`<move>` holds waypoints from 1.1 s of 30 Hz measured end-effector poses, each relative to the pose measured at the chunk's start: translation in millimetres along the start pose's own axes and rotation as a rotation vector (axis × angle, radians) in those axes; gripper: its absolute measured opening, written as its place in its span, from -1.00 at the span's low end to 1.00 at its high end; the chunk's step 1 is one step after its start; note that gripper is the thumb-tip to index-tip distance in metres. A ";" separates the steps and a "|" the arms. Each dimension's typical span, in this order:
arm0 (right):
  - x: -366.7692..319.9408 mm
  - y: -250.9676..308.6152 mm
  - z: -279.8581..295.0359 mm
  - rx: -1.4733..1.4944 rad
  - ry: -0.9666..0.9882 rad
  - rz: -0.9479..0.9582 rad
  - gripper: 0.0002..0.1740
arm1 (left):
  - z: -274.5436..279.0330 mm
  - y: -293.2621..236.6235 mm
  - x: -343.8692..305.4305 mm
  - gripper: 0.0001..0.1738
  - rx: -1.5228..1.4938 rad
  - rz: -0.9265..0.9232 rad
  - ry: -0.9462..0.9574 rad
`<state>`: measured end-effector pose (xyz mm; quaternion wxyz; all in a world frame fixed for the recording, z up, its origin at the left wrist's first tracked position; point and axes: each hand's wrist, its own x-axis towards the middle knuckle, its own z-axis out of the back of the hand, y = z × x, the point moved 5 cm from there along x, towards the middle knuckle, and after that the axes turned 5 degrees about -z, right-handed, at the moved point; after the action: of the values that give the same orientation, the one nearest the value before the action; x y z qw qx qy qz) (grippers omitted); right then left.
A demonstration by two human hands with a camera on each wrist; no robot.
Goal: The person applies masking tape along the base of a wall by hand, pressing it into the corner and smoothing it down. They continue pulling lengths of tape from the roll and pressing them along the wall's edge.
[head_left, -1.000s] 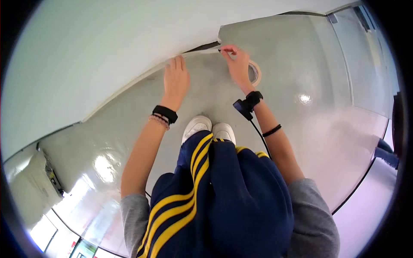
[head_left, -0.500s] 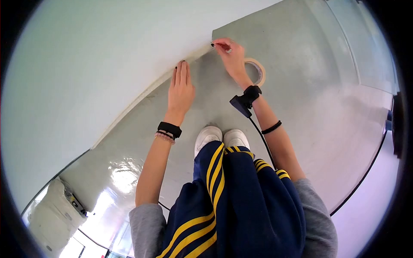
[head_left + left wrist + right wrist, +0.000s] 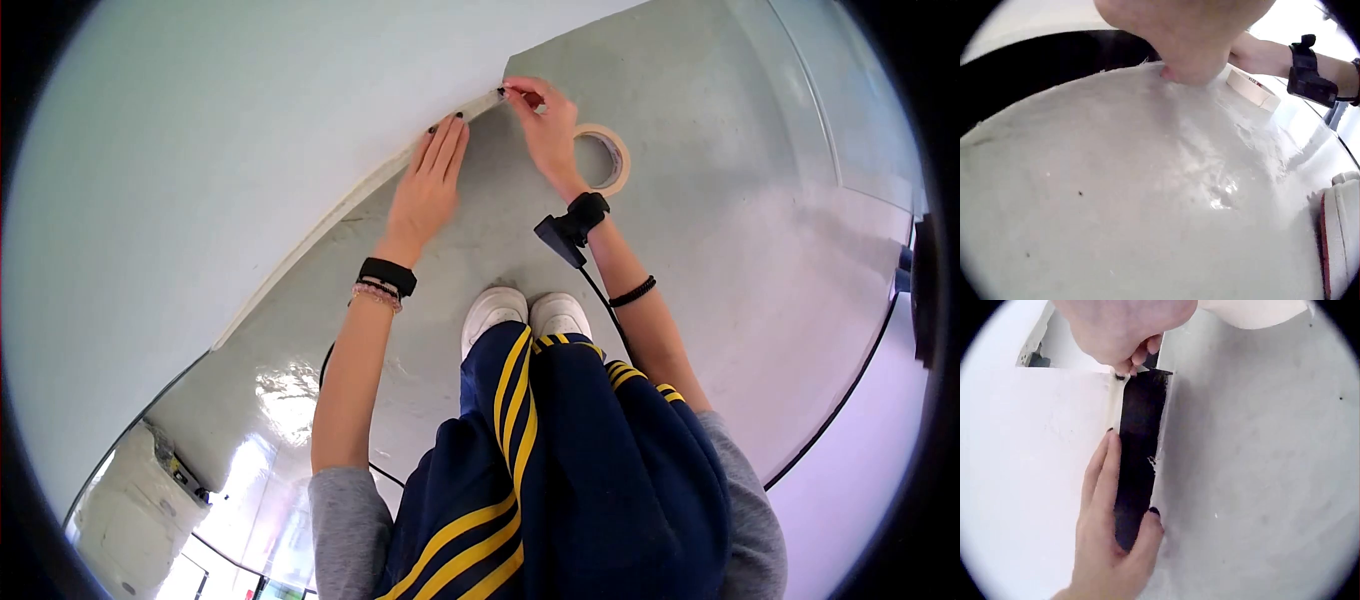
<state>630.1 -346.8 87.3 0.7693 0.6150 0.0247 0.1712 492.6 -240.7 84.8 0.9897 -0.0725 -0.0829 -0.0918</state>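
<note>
A cream strip of masking tape (image 3: 340, 212) runs along the foot of the white wall, over a black baseboard (image 3: 1138, 444). My left hand (image 3: 446, 138) lies flat with straight fingers (image 3: 1107, 469) pressing on the strip and baseboard. Just past it, my right hand (image 3: 515, 93) pinches the strip's loose end (image 3: 1119, 376) at the wall's corner. The tape roll (image 3: 624, 168) lies on the grey floor beside my right wrist and also shows in the left wrist view as the roll (image 3: 1252, 89).
I crouch with white shoes (image 3: 520, 308) on the glossy grey floor (image 3: 740, 250). A black cable (image 3: 600, 298) hangs from the right wrist camera. A white bulky object (image 3: 130, 510) stands at the lower left by the wall.
My left hand has slid along the strip toward my right hand. The right hand still pinches the tape end at the corner.
</note>
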 end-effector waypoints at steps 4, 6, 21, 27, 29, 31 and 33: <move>0.4 -14.0 -2.7 -0.139 0.052 -0.083 -0.67 | -5.8 5.2 11.3 -0.18 0.003 -0.073 0.005; -1.3 -7.0 -0.2 -0.131 -0.015 -0.058 -0.37 | -6.4 7.2 15.4 -0.21 -0.016 -0.137 0.010; -2.9 -33.0 14.6 0.033 -0.002 -0.113 -0.51 | -42.0 28.6 77.5 -0.41 -0.034 -0.160 -0.036; -0.2 -23.6 13.6 0.032 0.040 -0.206 -0.42 | -49.8 46.7 99.7 -0.33 -0.366 -0.044 0.001; -0.2 -17.0 13.6 0.005 0.054 -0.245 -0.42 | -53.8 47.7 109.2 -0.38 -0.222 -0.024 0.068; -0.6 -19.6 14.4 -0.011 0.065 -0.274 -0.42 | -60.2 42.3 120.6 -0.43 -0.063 -0.007 0.128; -1.1 -21.9 14.9 -0.035 0.074 -0.225 -0.44 | -57.0 38.3 132.6 -0.55 0.486 0.058 0.118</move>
<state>637.9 -365.2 69.8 0.7929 0.5881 0.1187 0.1067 637.2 -235.0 47.8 0.9834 0.1705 -0.0423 -0.0449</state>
